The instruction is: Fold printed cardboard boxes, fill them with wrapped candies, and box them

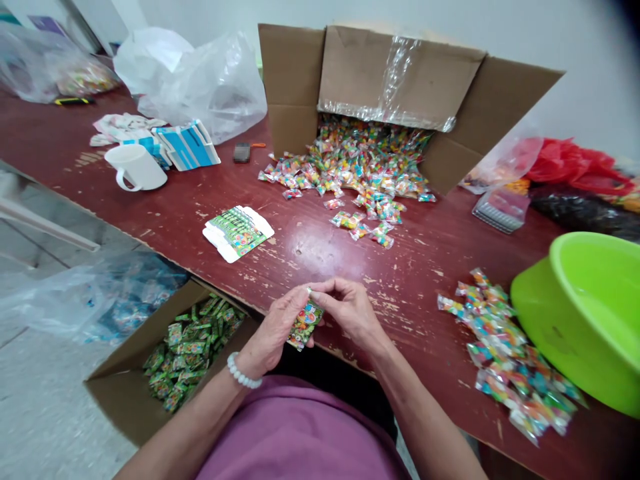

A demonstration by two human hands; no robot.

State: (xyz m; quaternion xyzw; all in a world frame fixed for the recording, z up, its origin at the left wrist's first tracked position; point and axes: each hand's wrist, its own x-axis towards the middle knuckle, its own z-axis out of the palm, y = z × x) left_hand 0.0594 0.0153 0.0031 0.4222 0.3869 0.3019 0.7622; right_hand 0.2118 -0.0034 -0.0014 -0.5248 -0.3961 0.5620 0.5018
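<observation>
Near the table's front edge, my left hand [274,332] holds a small green printed box [304,325] tilted in its fingers. The thumb and fingers of my right hand [350,308] are pinched at the box's upper end; whether a candy is between them is too small to tell. A stack of flattened green and white boxes [239,231] lies on the red table [310,253] beyond my left hand. Wrapped colourful candies [350,170] spill from an open cardboard box [400,80] at the back.
More candies [505,353] lie beside a green basin [575,313] at the right. A carton [125,393] of small green boxes stands below the table's edge at the left. A white mug [140,167] and plastic bags [210,87] are at the back left.
</observation>
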